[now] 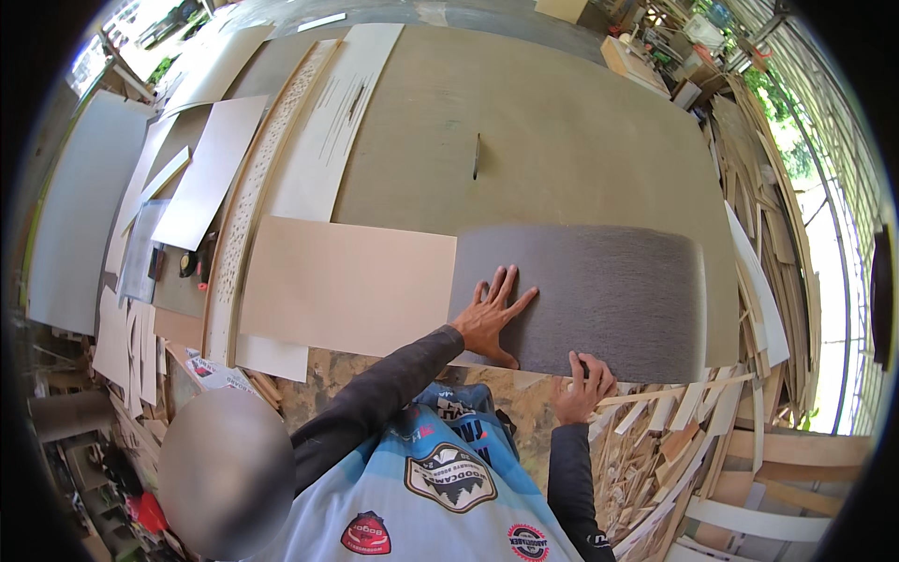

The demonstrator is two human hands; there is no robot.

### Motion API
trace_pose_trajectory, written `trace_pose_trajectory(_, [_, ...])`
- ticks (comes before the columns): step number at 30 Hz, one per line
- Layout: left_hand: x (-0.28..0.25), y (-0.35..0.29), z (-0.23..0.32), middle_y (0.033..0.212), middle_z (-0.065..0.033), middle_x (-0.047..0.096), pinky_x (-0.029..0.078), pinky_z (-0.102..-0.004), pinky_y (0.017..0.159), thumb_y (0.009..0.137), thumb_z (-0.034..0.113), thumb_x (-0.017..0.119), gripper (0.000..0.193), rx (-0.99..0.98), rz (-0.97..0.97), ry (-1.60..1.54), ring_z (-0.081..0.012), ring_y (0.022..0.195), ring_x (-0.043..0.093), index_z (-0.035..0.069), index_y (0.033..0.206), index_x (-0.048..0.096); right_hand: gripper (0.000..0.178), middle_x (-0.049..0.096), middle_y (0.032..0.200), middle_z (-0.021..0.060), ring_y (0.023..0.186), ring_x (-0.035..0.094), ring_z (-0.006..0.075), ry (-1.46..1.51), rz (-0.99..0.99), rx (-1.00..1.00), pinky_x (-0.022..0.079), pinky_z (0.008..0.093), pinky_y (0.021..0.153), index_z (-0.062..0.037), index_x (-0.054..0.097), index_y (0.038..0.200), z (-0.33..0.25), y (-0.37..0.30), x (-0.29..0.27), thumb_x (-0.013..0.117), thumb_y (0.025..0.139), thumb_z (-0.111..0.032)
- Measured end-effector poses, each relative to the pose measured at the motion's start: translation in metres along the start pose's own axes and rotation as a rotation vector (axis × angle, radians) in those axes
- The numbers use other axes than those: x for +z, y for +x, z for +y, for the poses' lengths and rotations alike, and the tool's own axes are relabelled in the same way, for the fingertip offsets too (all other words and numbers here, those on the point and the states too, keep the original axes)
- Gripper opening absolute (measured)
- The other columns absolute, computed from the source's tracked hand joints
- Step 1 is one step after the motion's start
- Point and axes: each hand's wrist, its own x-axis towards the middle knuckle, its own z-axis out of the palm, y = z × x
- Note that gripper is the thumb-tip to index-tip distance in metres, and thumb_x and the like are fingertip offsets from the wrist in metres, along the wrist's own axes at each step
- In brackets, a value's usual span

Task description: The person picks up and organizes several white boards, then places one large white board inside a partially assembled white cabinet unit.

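A dark grey sheet with a fine wood-grain texture lies on the large olive-brown board, its right end smeared by motion. My left hand presses flat on its left part, fingers spread wide. At the sheet's near edge is my right hand, its fingers curled; a small dark thing shows between them, too small to name. A plain beige panel meets the sheet's left side. Farther off, a thin dark blade-like piece rests on the olive-brown board.
Left of the beige panel runs a long perforated strip, beside a white panel with dark slits. A tape measure lies beyond the strip. Wood offcuts crowd the near right, and stacked boards stand along the right side.
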Motion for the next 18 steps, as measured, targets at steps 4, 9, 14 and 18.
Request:
trace_pose_trajectory(4, [0.024, -0.006, 0.003, 0.159, -0.0281, -0.008, 0.010, -0.0723, 0.108, 0.045, 0.074, 0.081, 0.142, 0.008, -0.061, 0.027, -0.0473, 0.146, -0.008, 0.023, 0.157, 0.010, 0.035, 0.052, 0.117, 0.0140, 0.114, 0.047, 0.0322, 0.258, 0.124, 0.089, 0.034, 0.0519, 0.097, -0.0064, 0.063, 0.106, -0.023, -0.020, -0.017, 0.071, 0.077, -0.023])
trace_pose_trajectory(9, [0.038, 0.011, 0.007, 0.160, -0.0240, -0.007, 0.013, -0.0722, 0.109, 0.053, 0.072, 0.080, 0.133, -0.007, -0.049, -0.019, -0.0444, 0.148, -0.005, 0.029, 0.157, 0.010, 0.059, 0.047, 0.119, 0.0190, 0.111, 0.048, 0.0277, 0.670, 0.179, 0.794, 0.043, 0.0496, 0.091, 0.0020, 0.042, 0.126, -0.062, -0.091, 0.037, 0.072, 0.084, -0.026])
trace_pose_trajectory(14, [0.035, 0.034, 0.008, 0.161, -0.0215, -0.005, 0.020, -0.0655, 0.112, 0.062, 0.056, 0.084, 0.121, 0.006, -0.119, -0.028, -0.0421, 0.148, 0.001, 0.033, 0.156, 0.010, 0.069, 0.045, 0.123, 0.0150, 0.107, 0.052, 0.0237, 1.437, 0.079, 1.272, 0.054, 0.0440, 0.083, -0.0012, 0.028, 0.130, -0.098, -0.071, 0.081, 0.076, 0.085, -0.022])
trace_pose_trajectory(18, [0.040, 0.039, 0.009, 0.161, -0.0197, -0.003, 0.025, -0.0584, 0.114, 0.071, 0.034, 0.084, 0.111, 0.041, -0.108, -0.016, -0.0419, 0.148, 0.007, 0.033, 0.156, 0.013, 0.066, 0.045, 0.124, 0.0164, 0.108, 0.054, 0.0259, 1.312, 0.149, 1.336, 0.057, 0.0428, 0.079, -0.0033, 0.030, 0.129, -0.093, -0.059, 0.100, 0.077, 0.084, -0.015])
